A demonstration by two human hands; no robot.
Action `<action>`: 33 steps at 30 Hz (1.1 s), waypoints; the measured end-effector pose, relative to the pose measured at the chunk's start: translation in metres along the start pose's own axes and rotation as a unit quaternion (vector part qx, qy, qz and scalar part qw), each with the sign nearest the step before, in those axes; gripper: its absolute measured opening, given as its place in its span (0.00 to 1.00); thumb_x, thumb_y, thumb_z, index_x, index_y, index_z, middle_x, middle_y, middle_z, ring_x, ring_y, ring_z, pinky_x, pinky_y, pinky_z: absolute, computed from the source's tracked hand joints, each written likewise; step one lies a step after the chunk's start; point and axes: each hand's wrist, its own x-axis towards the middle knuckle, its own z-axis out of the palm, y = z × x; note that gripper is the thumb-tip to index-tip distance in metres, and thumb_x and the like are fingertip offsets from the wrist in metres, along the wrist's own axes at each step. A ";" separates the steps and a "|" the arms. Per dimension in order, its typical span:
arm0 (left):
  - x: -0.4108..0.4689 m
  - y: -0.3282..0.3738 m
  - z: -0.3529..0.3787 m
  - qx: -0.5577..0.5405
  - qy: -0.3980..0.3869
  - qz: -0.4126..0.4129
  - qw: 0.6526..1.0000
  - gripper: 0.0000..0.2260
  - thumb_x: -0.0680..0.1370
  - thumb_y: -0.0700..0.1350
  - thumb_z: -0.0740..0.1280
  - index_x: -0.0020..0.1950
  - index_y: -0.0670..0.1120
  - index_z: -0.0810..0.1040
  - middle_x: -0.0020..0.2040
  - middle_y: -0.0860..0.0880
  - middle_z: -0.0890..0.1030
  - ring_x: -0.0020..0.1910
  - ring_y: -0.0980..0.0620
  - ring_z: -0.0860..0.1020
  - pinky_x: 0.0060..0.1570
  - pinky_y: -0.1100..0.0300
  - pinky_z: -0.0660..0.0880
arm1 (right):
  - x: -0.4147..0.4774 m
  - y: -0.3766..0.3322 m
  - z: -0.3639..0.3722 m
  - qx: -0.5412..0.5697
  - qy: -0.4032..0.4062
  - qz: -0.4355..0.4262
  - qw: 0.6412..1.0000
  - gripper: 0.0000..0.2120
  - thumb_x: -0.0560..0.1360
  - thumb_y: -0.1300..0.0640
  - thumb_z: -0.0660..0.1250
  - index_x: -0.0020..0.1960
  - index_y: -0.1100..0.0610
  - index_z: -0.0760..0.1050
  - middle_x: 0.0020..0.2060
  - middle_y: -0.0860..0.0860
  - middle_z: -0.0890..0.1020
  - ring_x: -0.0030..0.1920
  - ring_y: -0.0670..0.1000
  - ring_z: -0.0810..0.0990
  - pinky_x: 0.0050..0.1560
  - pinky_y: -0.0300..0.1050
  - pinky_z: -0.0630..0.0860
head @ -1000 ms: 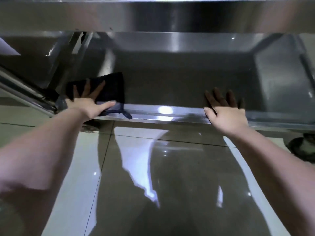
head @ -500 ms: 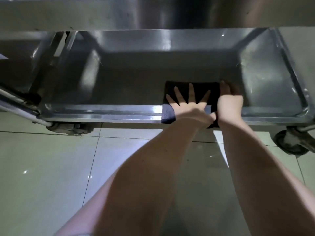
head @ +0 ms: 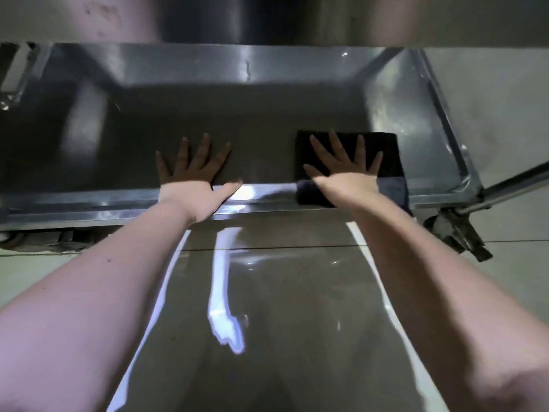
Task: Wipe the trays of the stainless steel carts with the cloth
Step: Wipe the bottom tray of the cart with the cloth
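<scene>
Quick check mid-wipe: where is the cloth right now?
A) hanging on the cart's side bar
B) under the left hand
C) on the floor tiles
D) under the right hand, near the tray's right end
D: the dark cloth lies under the spread fingers of the right hand, lapping over the tray front rim near its right end, while the left hand presses bare steel.

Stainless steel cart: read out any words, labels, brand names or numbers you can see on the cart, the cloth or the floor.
None: there is no text to read. The lower tray, the upper tray, the dark cloth and the floor tiles bear no lettering. The bright marks are only reflections.
</scene>
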 end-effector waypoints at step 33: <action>0.017 0.054 -0.007 0.022 0.004 0.018 1.000 0.29 0.76 0.71 0.46 0.77 0.68 0.44 0.80 0.59 0.44 0.79 0.42 0.40 0.70 0.31 0.35 | 0.000 0.113 -0.015 -0.029 -0.013 0.099 0.995 0.28 0.76 0.29 0.42 0.73 0.28 0.35 0.77 0.38 0.39 0.77 0.61 0.35 0.72 0.67 0.35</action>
